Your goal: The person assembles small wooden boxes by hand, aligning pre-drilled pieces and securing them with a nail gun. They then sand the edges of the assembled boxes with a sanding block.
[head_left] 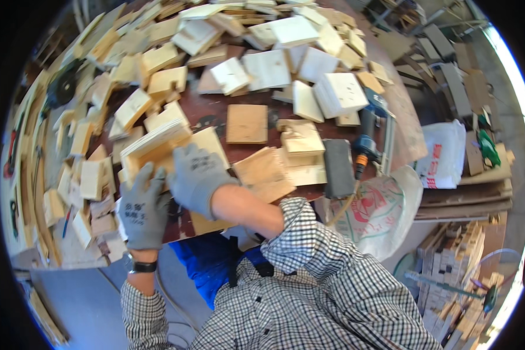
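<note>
Near the bench's front-left edge, both gloved hands gripped a small open plywood box.

At that edge the plywood box (157,143) lay tilted, its open side up; the left hand (143,210) clasped its near end, fingers curled on the wood, while the right hand (195,178) pressed over its side, fingers wrapped around the panel. Holding it well probably meant keeping the panels squared and the grip firm and even so nothing slipped. Cut wooden pieces (248,122) lay scattered across the bench (216,108), thickest toward the far edge; a power tool (367,146) rested at the right edge beside a dark sanding block (338,169). Beyond stood white sacks (443,154) and stacked timber (449,262) on the floor.
</note>
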`<action>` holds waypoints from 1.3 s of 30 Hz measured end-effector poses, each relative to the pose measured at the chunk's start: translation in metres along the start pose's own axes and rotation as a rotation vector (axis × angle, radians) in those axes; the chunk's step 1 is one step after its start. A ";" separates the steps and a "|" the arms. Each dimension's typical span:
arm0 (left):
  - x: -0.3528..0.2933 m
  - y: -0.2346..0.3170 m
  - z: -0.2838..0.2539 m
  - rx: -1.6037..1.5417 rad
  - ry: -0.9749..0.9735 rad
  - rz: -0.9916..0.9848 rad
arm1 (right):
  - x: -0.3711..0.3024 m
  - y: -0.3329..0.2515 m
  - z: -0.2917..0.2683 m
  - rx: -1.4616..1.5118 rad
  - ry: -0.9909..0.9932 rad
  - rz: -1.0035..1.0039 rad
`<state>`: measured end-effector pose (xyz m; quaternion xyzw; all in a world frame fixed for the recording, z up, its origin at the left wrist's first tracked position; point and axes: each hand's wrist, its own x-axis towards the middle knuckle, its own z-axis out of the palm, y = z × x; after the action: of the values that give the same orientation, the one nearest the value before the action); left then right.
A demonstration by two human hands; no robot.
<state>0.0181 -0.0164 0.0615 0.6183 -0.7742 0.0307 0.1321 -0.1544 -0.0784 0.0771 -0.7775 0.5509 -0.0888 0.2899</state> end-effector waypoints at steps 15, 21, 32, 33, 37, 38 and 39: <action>-0.008 -0.005 -0.003 0.078 0.044 0.030 | -0.088 0.231 -0.179 -0.317 0.460 0.967; -0.003 0.000 -0.018 0.027 0.005 0.009 | -0.067 0.316 -0.167 -0.392 0.570 0.865; -0.005 0.002 -0.002 0.076 0.017 -0.060 | -0.150 0.300 -0.226 -0.066 0.877 0.709; -0.005 0.003 -0.002 0.084 0.009 -0.066 | -0.165 0.278 -0.233 -0.042 0.946 0.612; -0.007 0.000 -0.003 0.074 0.011 -0.062 | -0.230 0.196 -0.278 0.313 0.946 0.247; -0.008 0.000 -0.003 0.086 0.012 -0.058 | -0.233 0.167 -0.284 0.396 0.848 0.179; -0.007 0.001 -0.003 0.081 0.005 -0.058 | -0.233 0.131 -0.285 0.475 0.755 0.113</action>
<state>0.0188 -0.0090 0.0626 0.6452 -0.7537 0.0600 0.1097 -0.4785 0.0032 0.2804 -0.5712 0.6239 -0.4746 0.2433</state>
